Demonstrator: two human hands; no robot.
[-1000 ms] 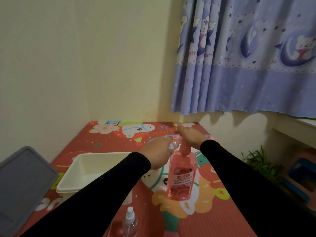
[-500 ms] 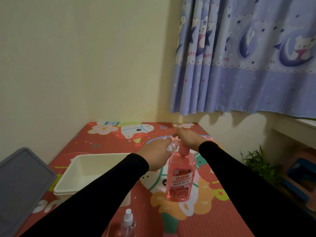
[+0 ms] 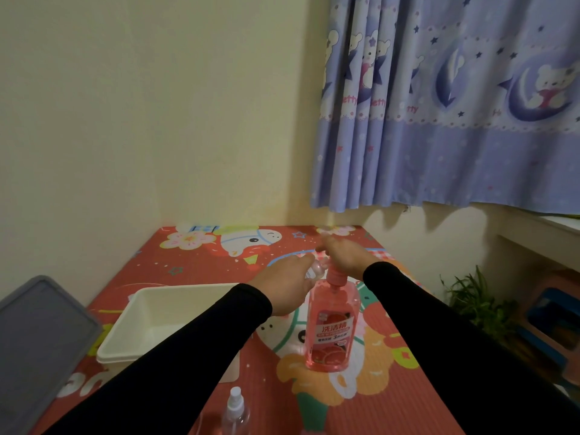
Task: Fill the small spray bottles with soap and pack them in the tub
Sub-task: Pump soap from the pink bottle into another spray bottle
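The small bottle [image 3: 316, 271] was in the left hand [image 3: 287, 285], held up right beside the pump of the soap bottle [image 3: 332, 328]. The left fingers were curled around it, so only a bit of clear plastic showed. It looked light and thin, so a hard squeeze could probably dent it. Soap on the outside would make it slippery. The best place to hold it seemed to be around the middle, where the hand was.

The right hand [image 3: 343, 257] lay on top of the pink pump. Its fingers looked bent down over the pump, but I could not tell if they were apart or together. The soap bottle stood upright on the red mat [image 3: 392, 403]. It was big and nearly full, so it was likely heavy and steady under a push.

A second spray bottle [image 3: 235, 412] stood near the bottom edge, with its white cap on. It looked clear and maybe empty.

The white tub [image 3: 131, 337] sat to the left of the soap bottle, partly behind the left arm. No bottles showed in the part I could see. A grey lid [image 3: 37, 340] lay further left.
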